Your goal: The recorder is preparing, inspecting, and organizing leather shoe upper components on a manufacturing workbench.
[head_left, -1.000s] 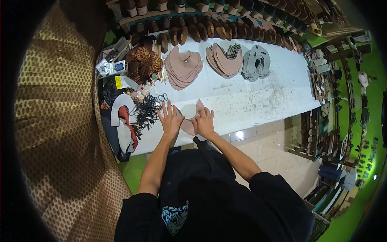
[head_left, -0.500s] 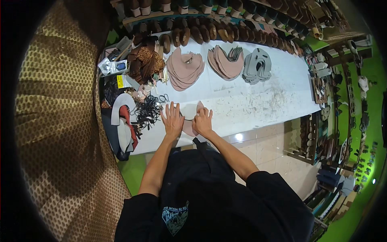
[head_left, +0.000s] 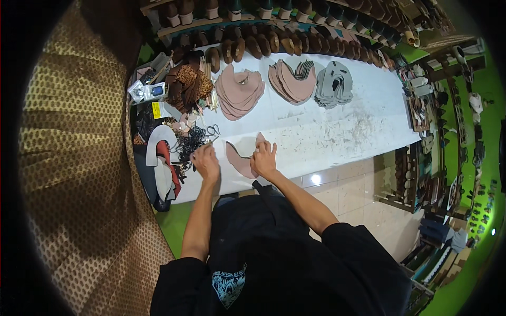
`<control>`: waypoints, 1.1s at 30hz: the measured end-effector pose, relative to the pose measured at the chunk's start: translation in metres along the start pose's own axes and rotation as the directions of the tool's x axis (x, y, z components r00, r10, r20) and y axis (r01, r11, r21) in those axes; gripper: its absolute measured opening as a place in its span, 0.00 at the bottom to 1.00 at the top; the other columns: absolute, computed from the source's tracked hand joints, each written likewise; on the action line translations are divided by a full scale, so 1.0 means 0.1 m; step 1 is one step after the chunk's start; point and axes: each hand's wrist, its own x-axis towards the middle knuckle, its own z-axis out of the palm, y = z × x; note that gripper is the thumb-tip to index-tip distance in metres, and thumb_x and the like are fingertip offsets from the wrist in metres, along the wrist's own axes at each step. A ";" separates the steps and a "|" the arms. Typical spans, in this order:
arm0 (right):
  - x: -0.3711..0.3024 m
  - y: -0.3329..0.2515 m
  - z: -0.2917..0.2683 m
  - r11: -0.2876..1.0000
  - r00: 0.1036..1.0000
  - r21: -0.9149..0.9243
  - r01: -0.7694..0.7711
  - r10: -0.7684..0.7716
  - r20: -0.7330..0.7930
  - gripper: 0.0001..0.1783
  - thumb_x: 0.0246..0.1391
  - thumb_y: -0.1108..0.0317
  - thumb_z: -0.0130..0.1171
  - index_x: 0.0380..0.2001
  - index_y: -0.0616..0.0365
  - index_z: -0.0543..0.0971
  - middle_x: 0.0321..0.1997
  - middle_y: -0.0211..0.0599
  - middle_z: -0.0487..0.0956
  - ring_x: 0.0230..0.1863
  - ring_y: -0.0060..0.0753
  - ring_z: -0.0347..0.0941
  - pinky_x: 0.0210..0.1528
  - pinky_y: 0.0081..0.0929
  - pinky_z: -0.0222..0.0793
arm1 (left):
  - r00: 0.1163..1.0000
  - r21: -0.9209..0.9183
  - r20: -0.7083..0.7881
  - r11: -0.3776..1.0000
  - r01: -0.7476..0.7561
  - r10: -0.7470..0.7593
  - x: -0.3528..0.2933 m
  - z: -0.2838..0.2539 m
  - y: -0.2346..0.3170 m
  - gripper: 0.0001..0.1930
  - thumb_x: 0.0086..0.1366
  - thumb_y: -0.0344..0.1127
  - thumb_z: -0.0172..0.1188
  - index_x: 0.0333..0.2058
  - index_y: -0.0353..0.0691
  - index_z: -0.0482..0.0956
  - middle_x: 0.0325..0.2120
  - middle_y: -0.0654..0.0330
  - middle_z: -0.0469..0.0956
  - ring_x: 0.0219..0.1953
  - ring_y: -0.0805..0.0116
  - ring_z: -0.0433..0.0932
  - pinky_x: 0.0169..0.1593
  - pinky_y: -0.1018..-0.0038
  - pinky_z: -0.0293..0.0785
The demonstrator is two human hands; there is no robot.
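Note:
A U-shaped pink piece of shoe leather (head_left: 238, 164) with a dark inner edge lies near the front edge of the white-covered table. My right hand (head_left: 265, 159) rests on its right arm, fingers bent and closed over it; whatever else lies under them is hidden. To the left of the piece, my left hand (head_left: 206, 163) hovers apart from it with loosely bent fingers and nothing visible in them. Just beyond that hand sits a tangle of thin black straps (head_left: 193, 143).
Farther back are two stacks of pink shoe pieces (head_left: 240, 100) and a grey stack (head_left: 334, 87). Leopard-patterned scraps (head_left: 187, 81) and white and red curved pieces (head_left: 159, 138) crowd the left. Wooden shoe forms (head_left: 253, 47) line the back edge. A patterned curtain (head_left: 79, 131) hangs left.
My left hand has lifted off the pink piece and moved left toward the black straps, uncovering the piece's left arm. My right hand has stayed in place on the piece.

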 end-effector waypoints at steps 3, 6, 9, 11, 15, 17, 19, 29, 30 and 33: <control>-0.01 0.01 0.02 1.000 1.000 0.005 0.001 -0.001 -0.027 0.11 0.46 0.63 0.62 0.23 0.61 0.85 0.52 0.43 0.72 0.63 0.51 0.59 0.66 0.71 0.46 | 1.000 0.059 0.031 0.998 -0.004 0.002 0.09 -0.15 -0.08 0.06 0.60 0.38 0.66 0.32 0.44 0.84 0.45 0.62 0.78 0.53 0.58 0.72 0.61 0.50 0.56; 0.00 0.02 0.01 1.000 1.000 0.016 0.000 0.001 -0.015 0.11 0.46 0.63 0.62 0.24 0.61 0.85 0.52 0.43 0.72 0.63 0.51 0.59 0.67 0.71 0.46 | 0.990 -0.015 0.082 0.993 -0.118 0.119 0.05 -0.08 0.02 0.07 0.57 0.39 0.69 0.32 0.45 0.84 0.46 0.62 0.78 0.55 0.57 0.71 0.63 0.48 0.54; 0.00 0.02 0.04 1.000 1.000 0.003 0.009 -0.008 -0.021 0.11 0.46 0.63 0.62 0.24 0.61 0.85 0.52 0.43 0.72 0.63 0.51 0.59 0.67 0.71 0.46 | 0.887 -0.113 0.182 0.905 -0.410 0.425 -0.09 0.13 0.27 0.08 0.56 0.37 0.69 0.34 0.44 0.84 0.48 0.60 0.76 0.57 0.54 0.69 0.65 0.45 0.52; -0.01 0.01 0.00 1.000 1.000 0.007 0.006 -0.006 -0.002 0.11 0.47 0.63 0.62 0.25 0.60 0.85 0.52 0.44 0.72 0.64 0.51 0.59 0.67 0.71 0.46 | 0.851 -0.173 0.230 0.881 -0.441 0.471 -0.18 0.23 0.48 0.08 0.55 0.36 0.68 0.34 0.44 0.86 0.49 0.59 0.75 0.59 0.52 0.67 0.66 0.42 0.51; -0.01 0.01 -0.03 1.000 0.999 0.011 0.010 -0.010 0.045 0.11 0.48 0.62 0.63 0.25 0.59 0.85 0.53 0.45 0.72 0.65 0.52 0.59 0.68 0.71 0.46 | 0.822 -0.200 0.275 0.866 -0.458 0.498 -0.19 0.36 0.60 0.06 0.52 0.33 0.66 0.28 0.41 0.88 0.49 0.58 0.75 0.59 0.50 0.66 0.65 0.41 0.52; -0.02 0.02 -0.04 1.000 0.998 0.004 0.020 -0.020 0.056 0.12 0.49 0.62 0.62 0.26 0.61 0.85 0.54 0.46 0.71 0.67 0.53 0.58 0.68 0.72 0.45 | 0.837 -0.200 0.279 0.881 -0.430 0.471 -0.20 0.40 0.60 0.06 0.51 0.32 0.66 0.29 0.41 0.87 0.49 0.58 0.74 0.60 0.49 0.66 0.65 0.39 0.51; -0.05 0.05 -0.03 0.999 0.997 0.000 0.032 -0.032 0.066 0.13 0.50 0.62 0.62 0.27 0.62 0.85 0.56 0.47 0.71 0.68 0.54 0.57 0.68 0.73 0.44 | 0.851 -0.195 0.284 0.895 -0.401 0.443 -0.23 0.45 0.60 0.06 0.51 0.31 0.66 0.29 0.40 0.86 0.50 0.58 0.74 0.60 0.48 0.65 0.66 0.38 0.50; 0.01 0.41 -0.38 0.979 0.934 -0.029 0.204 -0.185 0.304 0.17 0.53 0.59 0.64 0.36 0.66 0.83 0.65 0.50 0.64 0.74 0.63 0.48 0.69 0.77 0.38 | 0.866 -0.104 0.270 0.907 -0.408 0.421 -0.26 0.42 0.72 0.05 0.51 0.25 0.60 0.27 0.33 0.82 0.50 0.52 0.73 0.62 0.43 0.65 0.67 0.32 0.46; 0.04 0.45 -0.39 0.979 0.923 0.024 0.203 -0.200 0.329 0.18 0.53 0.59 0.64 0.37 0.66 0.82 0.65 0.51 0.64 0.73 0.63 0.48 0.69 0.77 0.38 | 0.862 -0.104 0.291 0.910 -0.402 0.414 -0.25 0.41 0.73 0.04 0.50 0.25 0.60 0.27 0.33 0.82 0.51 0.51 0.73 0.62 0.42 0.65 0.67 0.32 0.46; 0.14 0.51 -0.35 0.974 0.952 0.003 0.225 -0.220 0.215 0.17 0.52 0.58 0.65 0.35 0.63 0.84 0.66 0.50 0.65 0.73 0.62 0.48 0.69 0.77 0.40 | 0.870 -0.141 0.269 0.911 -0.388 0.413 -0.25 0.41 0.75 0.04 0.50 0.24 0.60 0.26 0.33 0.82 0.51 0.51 0.72 0.62 0.41 0.65 0.67 0.31 0.45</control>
